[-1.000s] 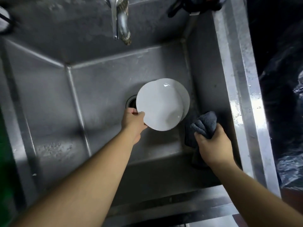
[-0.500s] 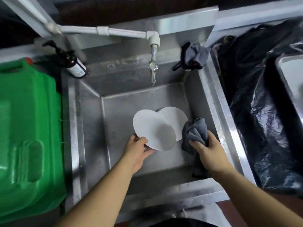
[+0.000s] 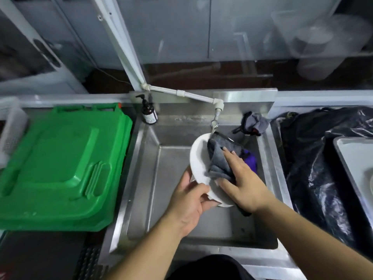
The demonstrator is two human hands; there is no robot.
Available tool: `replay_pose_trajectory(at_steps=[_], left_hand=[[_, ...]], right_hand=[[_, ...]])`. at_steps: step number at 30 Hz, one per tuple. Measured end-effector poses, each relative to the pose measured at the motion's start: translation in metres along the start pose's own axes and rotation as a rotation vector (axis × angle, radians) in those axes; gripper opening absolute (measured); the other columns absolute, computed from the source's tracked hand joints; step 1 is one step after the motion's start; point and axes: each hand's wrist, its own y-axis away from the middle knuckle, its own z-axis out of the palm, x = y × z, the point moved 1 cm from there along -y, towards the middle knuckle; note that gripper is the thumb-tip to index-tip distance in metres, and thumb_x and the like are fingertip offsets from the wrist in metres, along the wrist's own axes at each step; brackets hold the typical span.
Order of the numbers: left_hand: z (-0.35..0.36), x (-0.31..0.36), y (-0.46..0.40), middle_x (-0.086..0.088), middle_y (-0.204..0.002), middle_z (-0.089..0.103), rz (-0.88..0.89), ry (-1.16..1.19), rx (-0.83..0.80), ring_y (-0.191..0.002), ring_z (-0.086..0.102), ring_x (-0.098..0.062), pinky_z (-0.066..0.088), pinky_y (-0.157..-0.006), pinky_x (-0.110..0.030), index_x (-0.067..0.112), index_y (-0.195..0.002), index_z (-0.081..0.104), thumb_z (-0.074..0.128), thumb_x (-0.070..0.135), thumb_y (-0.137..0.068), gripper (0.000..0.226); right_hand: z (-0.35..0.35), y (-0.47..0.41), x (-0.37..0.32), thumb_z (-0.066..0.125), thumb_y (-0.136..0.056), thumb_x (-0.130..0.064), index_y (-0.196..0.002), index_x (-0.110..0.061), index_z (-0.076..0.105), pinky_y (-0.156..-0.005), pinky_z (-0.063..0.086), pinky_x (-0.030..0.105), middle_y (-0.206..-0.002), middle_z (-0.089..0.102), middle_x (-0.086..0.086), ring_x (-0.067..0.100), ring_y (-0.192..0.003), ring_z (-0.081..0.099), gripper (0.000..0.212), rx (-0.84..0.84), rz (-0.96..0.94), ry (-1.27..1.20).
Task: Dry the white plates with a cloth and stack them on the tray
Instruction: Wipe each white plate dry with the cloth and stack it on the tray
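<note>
A white plate [image 3: 198, 160] is held tilted above the steel sink [image 3: 153, 199]. My left hand [image 3: 188, 201] grips its lower edge, thumb on the face. A grey cloth [image 3: 219, 158] lies on the plate's face, and my right hand [image 3: 242, 178] presses it there with fingers spread flat. The plate's right part is hidden by the cloth and hand. The grey tray [image 3: 355, 164] sits at the far right edge, partly cut off. Whether a second plate lies in the sink below, I cannot tell.
The tap [image 3: 215, 122] hangs just above the plate's top edge. A green plastic lid [image 3: 60, 162] covers the left counter beside a brown pump bottle [image 3: 149, 114]. Black plastic sheeting [image 3: 310, 168] lies right of the sink, and a rag [image 3: 252, 124] sits on the sink's back rim.
My left hand lifted the plate up out of the sink. My right hand brought the grey cloth onto the plate's face. The camera view tilted up and back.
</note>
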Motion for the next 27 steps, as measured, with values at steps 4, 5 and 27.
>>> replay_pose_trajectory(at_steps=[4,5,27], left_hand=[[0.027,0.006,0.02,-0.015,-0.13,0.073,0.103,-0.029,0.026,-0.109,0.073,-0.032,0.06,-0.09,-0.057,0.032,-0.141,0.06,0.053,-0.007,-0.083,0.07],[0.033,0.006,0.024,-0.015,-0.13,0.073,0.118,-0.037,0.029,-0.107,0.074,-0.031,0.061,-0.089,-0.053,0.032,-0.141,0.06,0.053,-0.008,-0.088,0.067],[0.032,0.047,0.08,-0.013,-0.131,0.073,0.314,0.121,-0.002,-0.112,0.074,-0.038,0.064,-0.078,-0.057,0.023,-0.138,0.061,0.049,-0.021,-0.093,0.065]], right_hand=[[-0.011,0.02,-0.02,0.039,-0.108,-0.061,-0.168,-0.034,0.023,-0.134,0.006,0.034,-0.172,0.015,-0.024,-0.001,-0.161,-0.001,0.067,0.016,-0.001,-0.151],[-0.011,0.027,-0.026,0.039,-0.11,-0.055,-0.167,-0.037,0.023,-0.134,0.005,0.034,-0.171,0.017,-0.029,-0.004,-0.16,-0.001,0.061,0.0,-0.014,-0.193],[-0.037,0.006,-0.069,0.034,-0.114,-0.042,-0.169,-0.022,0.021,-0.129,0.008,0.033,-0.178,0.018,0.0,0.023,-0.164,0.011,0.06,0.237,-0.066,0.192]])
